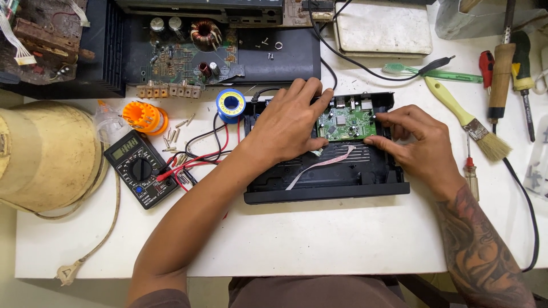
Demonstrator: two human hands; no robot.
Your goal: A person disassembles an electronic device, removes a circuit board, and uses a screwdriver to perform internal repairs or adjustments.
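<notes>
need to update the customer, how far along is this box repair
Done: the black case is open, lid off. In hand: the left hand and right hand both grip the green circuit board inside it. Left: the white ribbon cable lies loose and the case is unclosed.

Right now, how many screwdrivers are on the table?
3, all at the right: a small red one, a green-and-yellow one, and a red-handled one by the paintbrush. The wooden handle may be another; its tip is unclear.
</notes>
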